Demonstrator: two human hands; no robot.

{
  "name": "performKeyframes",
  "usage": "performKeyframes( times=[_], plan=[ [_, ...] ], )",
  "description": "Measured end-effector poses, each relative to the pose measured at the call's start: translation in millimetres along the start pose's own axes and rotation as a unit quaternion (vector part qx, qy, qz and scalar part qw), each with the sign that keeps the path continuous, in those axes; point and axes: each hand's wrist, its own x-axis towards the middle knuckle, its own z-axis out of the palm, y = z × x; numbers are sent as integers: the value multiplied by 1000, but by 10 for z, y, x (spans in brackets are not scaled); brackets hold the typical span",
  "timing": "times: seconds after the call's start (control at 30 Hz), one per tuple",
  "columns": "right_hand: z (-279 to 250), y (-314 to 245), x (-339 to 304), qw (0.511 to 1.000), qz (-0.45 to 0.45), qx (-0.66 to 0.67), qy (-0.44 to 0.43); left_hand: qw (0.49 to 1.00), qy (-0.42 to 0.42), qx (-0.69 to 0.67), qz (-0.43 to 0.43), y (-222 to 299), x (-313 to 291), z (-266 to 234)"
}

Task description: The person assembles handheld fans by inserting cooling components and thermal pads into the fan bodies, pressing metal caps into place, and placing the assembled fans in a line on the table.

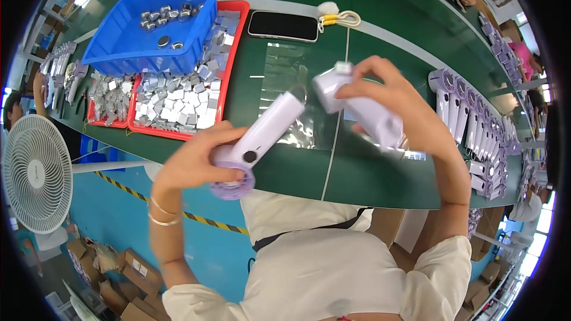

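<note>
My left hand is closed around the round, grilled head of a pale lavender handheld fan. The fan's handle slants up and to the right, with a dark round button near the head. My right hand grips a pale lavender plastic piece with a boxy end, smeared by motion, so its exact kind is unclear. The two held things are a short gap apart above the green table. Beneath them lies a clear plastic sheet.
A blue bin with round metal parts rests on a red tray of small silver squares. Behind lie a phone and a cord. Several lavender handheld fans line the right side; a white standing fan is at left.
</note>
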Motion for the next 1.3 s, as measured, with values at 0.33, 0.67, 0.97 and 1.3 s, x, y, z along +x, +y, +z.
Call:
performKeyframes(
  times=[0.33, 0.67, 0.97, 1.3],
  plan=[
    [886, 28, -105, 949, -148, -273, 50, 836, -481, 260, -49, 238, 1364, -481],
    [1214, 231, -361, 981, -66, -158, 93, 943, -166, 261, 118, 406, 1527, -254],
    [1106, 238, -65, 954, 156, 125, 221, 951, 284, 119, 18, -81, 955, 718],
    [1335, 313, -124, 917, 252, 135, 278, 950, 307, 26, 44, -260, 929, 829]
  ],
)
